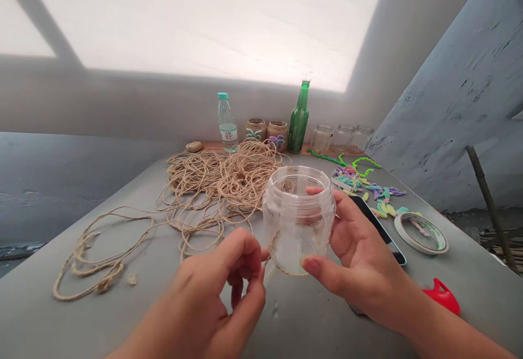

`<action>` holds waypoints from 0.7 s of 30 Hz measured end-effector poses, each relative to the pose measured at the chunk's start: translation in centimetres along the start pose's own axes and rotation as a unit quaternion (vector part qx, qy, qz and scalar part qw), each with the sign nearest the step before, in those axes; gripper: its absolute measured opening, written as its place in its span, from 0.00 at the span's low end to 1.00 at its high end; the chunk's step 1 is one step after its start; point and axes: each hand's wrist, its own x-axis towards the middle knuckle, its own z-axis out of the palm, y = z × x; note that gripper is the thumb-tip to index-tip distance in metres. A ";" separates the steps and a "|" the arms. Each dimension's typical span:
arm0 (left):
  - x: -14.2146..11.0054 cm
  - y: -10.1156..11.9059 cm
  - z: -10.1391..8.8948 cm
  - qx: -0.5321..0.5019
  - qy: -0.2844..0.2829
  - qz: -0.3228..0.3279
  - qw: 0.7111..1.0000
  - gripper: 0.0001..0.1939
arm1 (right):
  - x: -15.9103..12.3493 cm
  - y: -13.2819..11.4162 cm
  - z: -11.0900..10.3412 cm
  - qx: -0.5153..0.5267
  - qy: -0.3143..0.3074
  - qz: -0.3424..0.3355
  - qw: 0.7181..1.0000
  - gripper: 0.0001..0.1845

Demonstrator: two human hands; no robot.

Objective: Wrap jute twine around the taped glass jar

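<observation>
A clear glass jar [281,233] without a lid is held upright above the table by my right hand [359,250], its thumb low on the front and its fingers round the far side. A thin strand of twine [290,273] runs round the base of the jar. At the jar's lower left, my left hand [232,283] pinches the twine's end between thumb and fingers. Just behind the jar lies a big loose heap of jute twine [229,176], with stray loops [90,261] spreading to the left.
Along the back stand a water bottle [227,125], twine-wrapped jars [255,129], a green bottle [299,119] and clear jars [322,138]. On the right lie coloured pipe-cleaner pieces [384,206], a tape roll [420,233], a phone [373,214] and a red object [443,296].
</observation>
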 end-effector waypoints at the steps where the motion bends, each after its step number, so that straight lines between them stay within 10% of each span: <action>1: -0.1 0.0 0.1 -0.038 -0.010 -0.033 0.999 0.07 | 0.0 0.1 0.0 0.000 0.001 -0.003 1.000 0.37; 10: 0.5 0.8 0.8 -0.363 -0.014 -0.223 0.905 0.15 | 0.2 0.4 -0.1 0.019 0.012 -0.004 1.000 0.39; 21: 0.7 0.1 0.9 -0.501 -0.009 -0.287 0.817 0.15 | 0.2 1.3 -0.7 -0.014 0.008 -0.047 0.999 0.42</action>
